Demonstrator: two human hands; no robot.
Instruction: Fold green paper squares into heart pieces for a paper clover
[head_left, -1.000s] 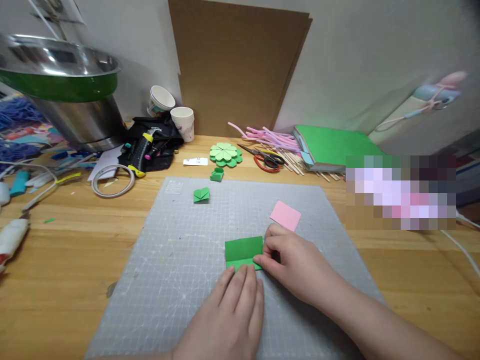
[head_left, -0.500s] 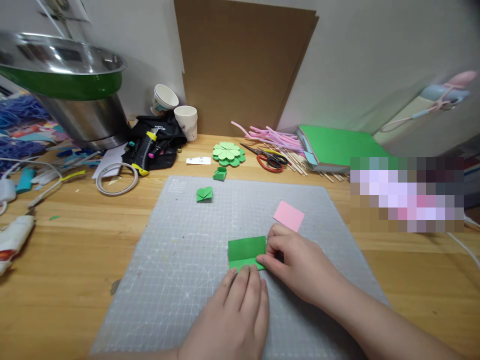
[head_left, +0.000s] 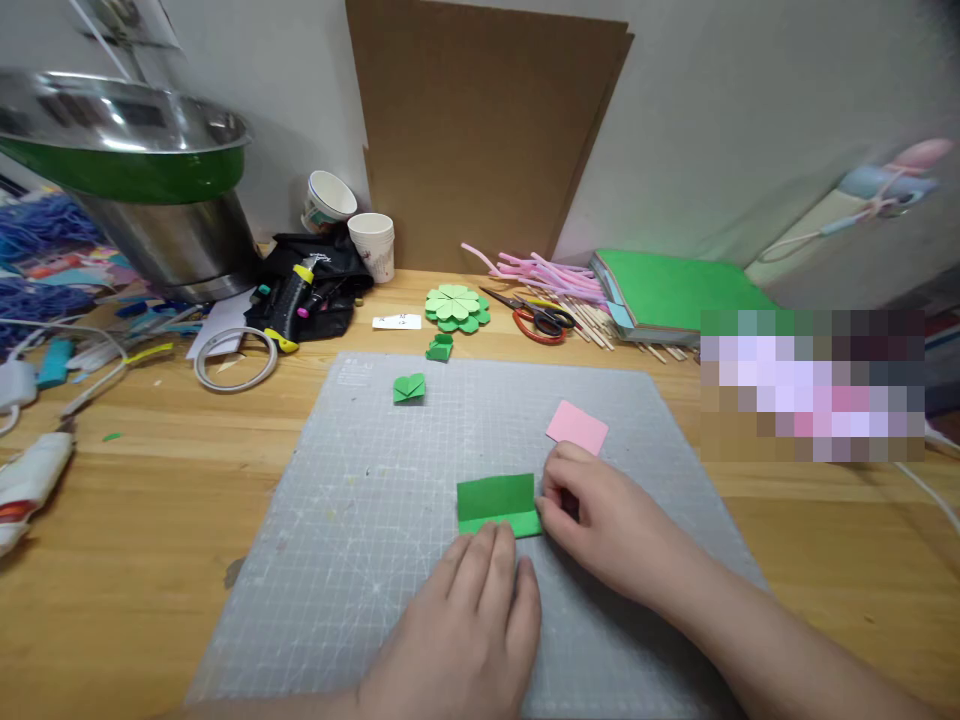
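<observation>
Paper [head_left: 496,498] on mat [head_left: 360,540]; scissors [head_left: 555,321] behind mat; tape roll [head_left: 234,387] left.

No text legible; marks on white slip [head_left: 397,322], black pouch [head_left: 343,290] unreadable.

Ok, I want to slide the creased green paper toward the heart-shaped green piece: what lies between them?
The stretch is bare: in the head view, only gridded grey mat shows between the creased green paper and the heart-shaped green piece.

Moderate light, soft shadows, stretched and blurry outer edges
</observation>
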